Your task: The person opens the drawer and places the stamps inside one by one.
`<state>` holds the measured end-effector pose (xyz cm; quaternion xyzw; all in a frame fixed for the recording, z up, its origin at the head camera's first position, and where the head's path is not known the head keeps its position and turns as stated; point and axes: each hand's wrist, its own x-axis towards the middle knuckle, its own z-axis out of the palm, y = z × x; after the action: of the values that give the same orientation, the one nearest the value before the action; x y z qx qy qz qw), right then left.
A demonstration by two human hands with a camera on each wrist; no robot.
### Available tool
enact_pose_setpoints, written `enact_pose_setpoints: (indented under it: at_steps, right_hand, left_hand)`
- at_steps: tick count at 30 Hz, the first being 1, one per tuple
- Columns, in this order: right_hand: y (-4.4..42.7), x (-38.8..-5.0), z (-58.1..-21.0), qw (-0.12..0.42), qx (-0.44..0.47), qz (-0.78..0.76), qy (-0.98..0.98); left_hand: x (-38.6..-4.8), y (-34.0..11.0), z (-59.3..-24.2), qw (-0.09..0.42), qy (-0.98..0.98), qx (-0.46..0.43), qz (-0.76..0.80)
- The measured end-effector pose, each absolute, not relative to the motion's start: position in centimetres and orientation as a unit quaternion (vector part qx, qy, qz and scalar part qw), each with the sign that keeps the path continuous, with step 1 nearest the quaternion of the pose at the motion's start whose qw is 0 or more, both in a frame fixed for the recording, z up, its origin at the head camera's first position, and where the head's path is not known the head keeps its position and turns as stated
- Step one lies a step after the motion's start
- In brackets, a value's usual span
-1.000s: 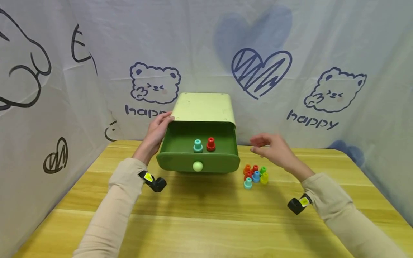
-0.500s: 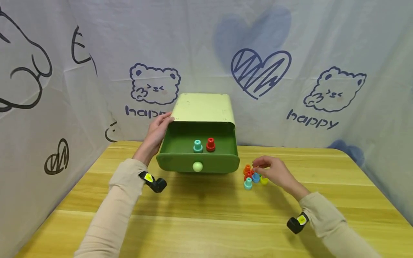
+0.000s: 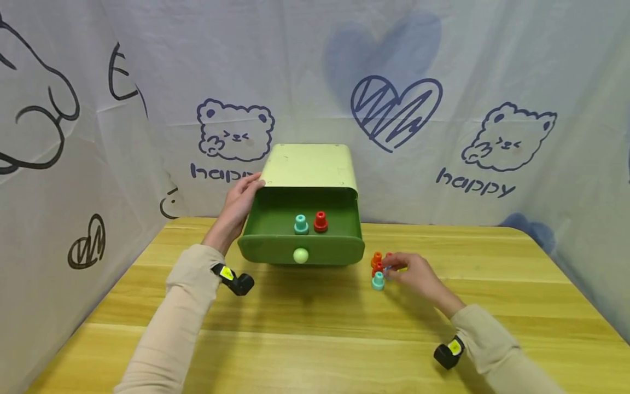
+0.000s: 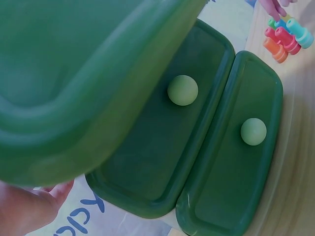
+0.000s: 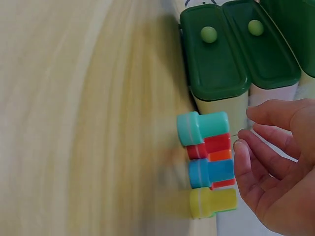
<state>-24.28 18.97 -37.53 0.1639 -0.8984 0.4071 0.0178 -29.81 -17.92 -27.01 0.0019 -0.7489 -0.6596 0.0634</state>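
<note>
Fingers of my right hand [image 3: 414,275] are parted from the thumb, pinching nothing I can see; blue peg [image 5: 216,171] stands right at the fingertips, contact I can't tell; turquoise peg [image 5: 209,126] is left of it, yellow peg [image 5: 216,201] right, red peg [image 5: 215,143] and orange peg [image 3: 377,259] on the left, farther back; I read every long axis as upright, narrow end up, so my judgement is that the thumb-finger gap must straddle a narrow top; right is clearly the nearer hand; outward, left of the cluster, the open drawer [image 3: 273,250] has two pegs standing in it; my left hand [image 3: 235,208], fingers fairly straight, rests on the left side of the cabinet [image 3: 310,165], well apart from the cluster.
</note>
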Motion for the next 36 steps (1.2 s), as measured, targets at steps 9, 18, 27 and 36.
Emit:
enact_pose_setpoints:
  at_steps: [9,18,27,36]
  right_hand:
    - [18.7,-24.0,-38.2,-0.004,0.175,0.412,-0.894]
    - [18.4,-23.7,-38.5,-0.03,0.166,0.412,-0.895]
    - [18.5,-23.8,-39.2,-0.027,0.18,0.397,-0.9]
    - [18.4,-23.7,-39.5,-0.003,0.209,0.373,-0.904]
  left_hand:
    - [-29.8,-18.0,-27.0,0.068,-0.748,0.002,-0.66]
    - [-29.7,-17.9,-26.9,0.067,-0.748,0.003,-0.661]
    - [-29.8,-17.8,-26.8,0.066,-0.747,0.002,-0.662]
    - [-29.8,-17.8,-27.0,0.064,-0.746,0.005,-0.663]
